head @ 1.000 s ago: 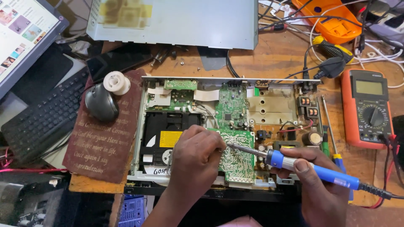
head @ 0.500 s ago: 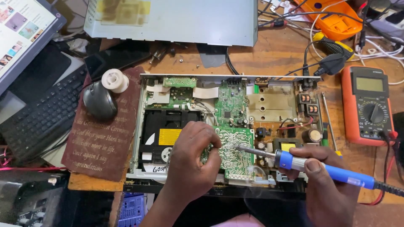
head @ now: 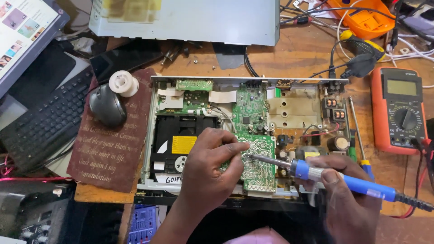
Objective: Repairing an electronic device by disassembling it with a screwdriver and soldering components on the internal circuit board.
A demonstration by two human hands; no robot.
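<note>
Right hand gripping soldering iron, tip on green circuit board, left hand fingers curled, pressing board beside tip

The right hand draws the blue soldering iron slightly lower and rightward, its tip now meeting the green circuit board beside the left hand.

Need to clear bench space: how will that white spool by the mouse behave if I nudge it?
The white spool stands on its flat end, so it will probably slide rather than roll. It looks small and light. Tipped over, its round flanges could let it roll toward the mouse.
</note>
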